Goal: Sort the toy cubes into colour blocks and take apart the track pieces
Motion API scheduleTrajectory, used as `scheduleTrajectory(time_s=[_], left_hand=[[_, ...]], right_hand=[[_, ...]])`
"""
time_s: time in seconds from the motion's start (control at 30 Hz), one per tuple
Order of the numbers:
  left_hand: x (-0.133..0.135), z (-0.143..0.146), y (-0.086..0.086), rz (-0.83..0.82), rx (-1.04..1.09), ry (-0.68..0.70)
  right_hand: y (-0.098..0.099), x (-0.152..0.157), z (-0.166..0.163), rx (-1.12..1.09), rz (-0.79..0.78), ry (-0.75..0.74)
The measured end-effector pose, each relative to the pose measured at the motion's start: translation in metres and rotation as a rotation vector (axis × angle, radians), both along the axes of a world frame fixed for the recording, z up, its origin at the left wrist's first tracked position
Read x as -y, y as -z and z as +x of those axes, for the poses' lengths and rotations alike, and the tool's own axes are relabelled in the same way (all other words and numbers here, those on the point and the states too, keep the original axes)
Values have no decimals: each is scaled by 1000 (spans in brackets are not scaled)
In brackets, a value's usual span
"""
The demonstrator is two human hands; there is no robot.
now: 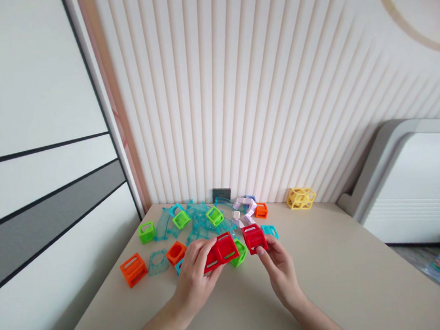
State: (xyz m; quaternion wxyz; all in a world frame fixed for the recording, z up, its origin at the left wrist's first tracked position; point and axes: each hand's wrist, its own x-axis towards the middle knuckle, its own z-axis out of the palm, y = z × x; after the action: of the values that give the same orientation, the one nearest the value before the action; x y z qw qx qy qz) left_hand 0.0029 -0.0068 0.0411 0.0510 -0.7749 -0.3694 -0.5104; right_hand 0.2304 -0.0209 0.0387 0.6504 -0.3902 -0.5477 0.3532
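Observation:
My left hand (195, 271) is closed around a red piece of joined hollow blocks (226, 248), its left end partly covered by my fingers. A separate red hollow block (254, 238) is pinched between the thumb and fingers of my right hand (280, 269). The two red parts face each other with a small gap between them, both raised above the table. Partly hidden behind the left red piece is a green block (239, 254). An orange block (176, 252) and a bit of a blue one show just past my left hand.
Translucent teal track pieces (200, 221) and several coloured blocks lie along the back of the beige table (330, 263). An orange cube (133, 270) stands at the left, a yellow frame block (300, 198) at the back right. The ribbed wall (205, 94) borders the rear edge.

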Motion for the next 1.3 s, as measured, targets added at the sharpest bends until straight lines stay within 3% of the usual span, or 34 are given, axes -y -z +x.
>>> scheduleTrajectory(time_s=[0.27, 0.67, 1.3], left_hand=[[0, 1, 6, -81, -40, 24], [3, 2, 6, -145, -55, 39], [1, 3, 8, -43, -72, 57]], right_hand=[[1, -1, -6, -60, -47, -47], [3, 0, -6, -2, -47, -2], [5, 2, -8, 51, -96, -38]])
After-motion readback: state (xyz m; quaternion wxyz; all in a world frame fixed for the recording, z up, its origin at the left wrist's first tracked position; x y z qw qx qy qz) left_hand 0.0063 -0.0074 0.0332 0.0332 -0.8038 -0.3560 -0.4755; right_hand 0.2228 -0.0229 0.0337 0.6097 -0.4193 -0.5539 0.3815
